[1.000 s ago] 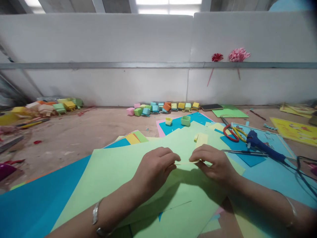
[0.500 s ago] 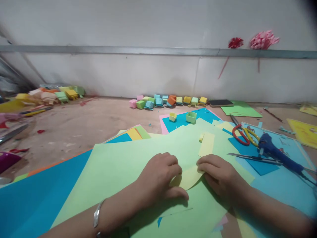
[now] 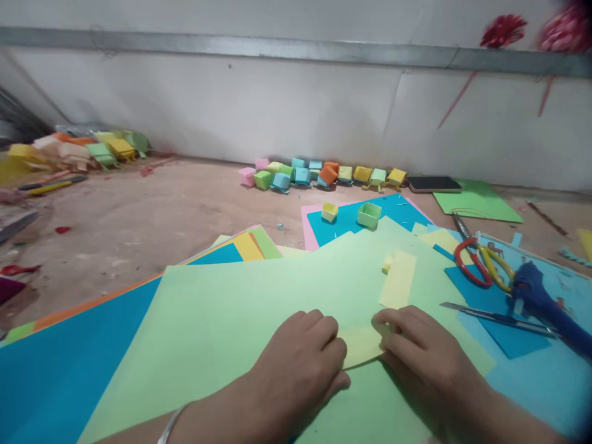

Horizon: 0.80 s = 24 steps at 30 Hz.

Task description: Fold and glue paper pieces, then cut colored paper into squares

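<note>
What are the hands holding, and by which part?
A narrow strip of pale yellow paper. The right hand holds its right end; the left hand covers its left end, so that grip is partly hidden.

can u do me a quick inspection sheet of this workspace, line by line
surface: brown table with small scraps, layered coloured paper; a large pale green sheet lies under the work
work pieces: curved yellow strip between the hands; second yellow strip beyond it; small yellow box and green box on blue paper
clutter: scissors, glue gun and slim metal tool at right; small paper models along the back
hands: left hand at the strip's left end, grip hidden; right hand holding the right end
cables: nothing seen
surroundings: pale wall, metal rail, red flower
</note>
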Each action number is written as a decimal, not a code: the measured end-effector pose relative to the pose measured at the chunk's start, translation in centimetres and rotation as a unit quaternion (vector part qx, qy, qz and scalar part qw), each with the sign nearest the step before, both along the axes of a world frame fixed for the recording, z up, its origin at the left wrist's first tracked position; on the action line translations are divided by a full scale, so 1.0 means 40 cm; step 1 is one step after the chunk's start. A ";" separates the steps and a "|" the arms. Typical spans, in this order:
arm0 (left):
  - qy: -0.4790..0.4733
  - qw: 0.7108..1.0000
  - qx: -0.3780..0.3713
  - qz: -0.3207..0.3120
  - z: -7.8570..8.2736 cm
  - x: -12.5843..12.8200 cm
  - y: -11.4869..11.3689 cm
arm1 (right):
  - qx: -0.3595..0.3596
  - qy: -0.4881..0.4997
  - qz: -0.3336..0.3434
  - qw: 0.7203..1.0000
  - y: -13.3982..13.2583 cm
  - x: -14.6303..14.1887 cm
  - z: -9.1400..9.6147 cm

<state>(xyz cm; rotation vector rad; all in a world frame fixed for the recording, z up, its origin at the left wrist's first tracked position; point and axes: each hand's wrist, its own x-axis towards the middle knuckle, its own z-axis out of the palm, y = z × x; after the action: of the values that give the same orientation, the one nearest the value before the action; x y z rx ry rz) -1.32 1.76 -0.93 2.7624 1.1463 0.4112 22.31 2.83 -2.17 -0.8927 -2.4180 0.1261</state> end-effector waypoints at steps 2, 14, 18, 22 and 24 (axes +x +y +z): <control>-0.030 0.999 0.021 0.001 -0.009 0.003 -0.003 | -0.035 0.008 0.002 0.999 0.001 0.001 0.000; -0.054 0.998 0.004 0.023 -0.014 0.000 -0.019 | -0.019 -0.009 0.002 1.000 -0.005 -0.001 0.011; -0.098 0.995 -0.012 0.008 -0.008 -0.002 -0.016 | -0.076 0.010 0.005 0.997 -0.007 -0.001 0.011; -0.142 0.988 -0.048 0.029 -0.003 -0.001 -0.014 | -0.078 0.004 -0.018 0.997 -0.013 -0.003 0.010; -0.149 0.985 -0.082 0.039 -0.002 -0.003 -0.013 | -0.068 -0.004 -0.017 0.998 -0.014 -0.005 0.011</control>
<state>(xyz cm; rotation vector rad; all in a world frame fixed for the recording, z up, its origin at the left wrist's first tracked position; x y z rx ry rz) -1.43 1.23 -0.99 2.4188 1.1556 0.6800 22.10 2.25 -1.72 -0.9948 -2.4237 0.2780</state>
